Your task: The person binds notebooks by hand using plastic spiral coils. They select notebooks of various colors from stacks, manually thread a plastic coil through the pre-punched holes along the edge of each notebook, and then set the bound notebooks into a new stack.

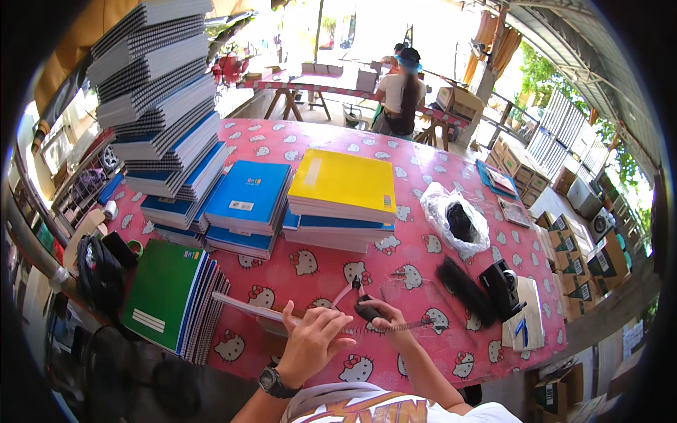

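Note:
My left hand (316, 342), with a dark watch on its wrist, rests over the near edge of a notebook (248, 306) that shows nearly edge-on. Its fingers are spread. A thin dark spiral binding coil (402, 326) stretches right from beneath these fingers and passes by my right hand (386, 316). The fingers of my right hand are closed around a dark handle of small cutting pliers (357, 285), whose jaws point away from me and whose other handle is pinkish. How far the coil runs through the notebook's holes is hidden by my left hand.
A tall notebook stack (166, 106) stands at left, near blue notebooks (247, 194), yellow ones (342, 180) and a green-covered pile (166, 289). Rightward lie a plastic bag (434, 204), a black coil bundle (465, 290) and a black tape dispenser (499, 289). A person (402, 95) is beyond the table.

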`<move>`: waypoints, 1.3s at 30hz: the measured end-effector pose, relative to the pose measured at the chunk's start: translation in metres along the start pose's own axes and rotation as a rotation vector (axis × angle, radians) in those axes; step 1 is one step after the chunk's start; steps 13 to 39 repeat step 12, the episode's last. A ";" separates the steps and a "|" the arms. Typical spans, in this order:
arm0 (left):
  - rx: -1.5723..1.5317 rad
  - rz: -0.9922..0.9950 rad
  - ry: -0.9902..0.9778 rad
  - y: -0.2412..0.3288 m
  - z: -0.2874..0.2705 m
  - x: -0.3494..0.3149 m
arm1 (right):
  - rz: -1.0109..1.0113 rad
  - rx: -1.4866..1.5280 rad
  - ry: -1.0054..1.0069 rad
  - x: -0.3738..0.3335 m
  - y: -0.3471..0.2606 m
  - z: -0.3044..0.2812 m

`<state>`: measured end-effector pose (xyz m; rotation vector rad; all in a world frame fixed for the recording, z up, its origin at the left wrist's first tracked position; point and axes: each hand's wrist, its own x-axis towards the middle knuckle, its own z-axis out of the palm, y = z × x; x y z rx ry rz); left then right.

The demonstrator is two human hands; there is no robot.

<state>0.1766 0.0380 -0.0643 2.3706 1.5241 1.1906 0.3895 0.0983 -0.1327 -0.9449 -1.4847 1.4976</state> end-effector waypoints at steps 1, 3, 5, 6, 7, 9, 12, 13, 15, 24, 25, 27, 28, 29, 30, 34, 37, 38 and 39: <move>-0.014 0.003 -0.040 -0.003 0.001 -0.001 | -0.016 0.084 -0.038 0.002 0.001 0.001; -0.017 0.020 -0.094 -0.009 0.001 -0.005 | 0.001 0.186 -0.132 0.001 -0.008 0.004; -0.020 0.013 -0.027 -0.007 -0.001 -0.004 | 0.022 0.292 -0.228 0.007 -0.013 0.003; -0.032 0.020 0.036 -0.002 -0.001 0.000 | 0.037 0.092 -0.199 0.008 -0.012 -0.003; -0.025 -0.069 0.102 0.006 -0.004 0.005 | 0.054 -0.108 -0.172 0.010 -0.013 -0.009; 0.014 -0.129 0.098 -0.013 -0.007 -0.007 | -0.034 0.140 -0.288 0.014 -0.041 0.003; -0.008 -0.104 0.094 -0.028 -0.006 -0.018 | -0.181 0.204 -0.574 0.016 -0.055 0.011; -0.008 -0.104 0.094 -0.028 -0.006 -0.018 | -0.181 0.204 -0.574 0.016 -0.055 0.011; -0.008 -0.104 0.094 -0.028 -0.006 -0.018 | -0.181 0.204 -0.574 0.016 -0.055 0.011; -0.008 -0.104 0.094 -0.028 -0.006 -0.018 | -0.181 0.204 -0.574 0.016 -0.055 0.011; -0.008 -0.104 0.094 -0.028 -0.006 -0.018 | -0.181 0.204 -0.574 0.016 -0.055 0.011; -0.008 -0.104 0.094 -0.028 -0.006 -0.018 | -0.181 0.204 -0.574 0.016 -0.055 0.011; -0.008 -0.104 0.094 -0.028 -0.006 -0.018 | -0.181 0.204 -0.574 0.016 -0.055 0.011; -0.008 -0.104 0.094 -0.028 -0.006 -0.018 | -0.181 0.204 -0.574 0.016 -0.055 0.011; -0.008 -0.104 0.094 -0.028 -0.006 -0.018 | -0.181 0.204 -0.574 0.016 -0.055 0.011; -0.008 -0.104 0.094 -0.028 -0.006 -0.018 | -0.181 0.204 -0.574 0.016 -0.055 0.011; -0.008 -0.104 0.094 -0.028 -0.006 -0.018 | -0.181 0.204 -0.574 0.016 -0.055 0.011; -0.008 -0.104 0.094 -0.028 -0.006 -0.018 | -0.181 0.204 -0.574 0.016 -0.055 0.011; -0.008 -0.104 0.094 -0.028 -0.006 -0.018 | -0.181 0.204 -0.574 0.016 -0.055 0.011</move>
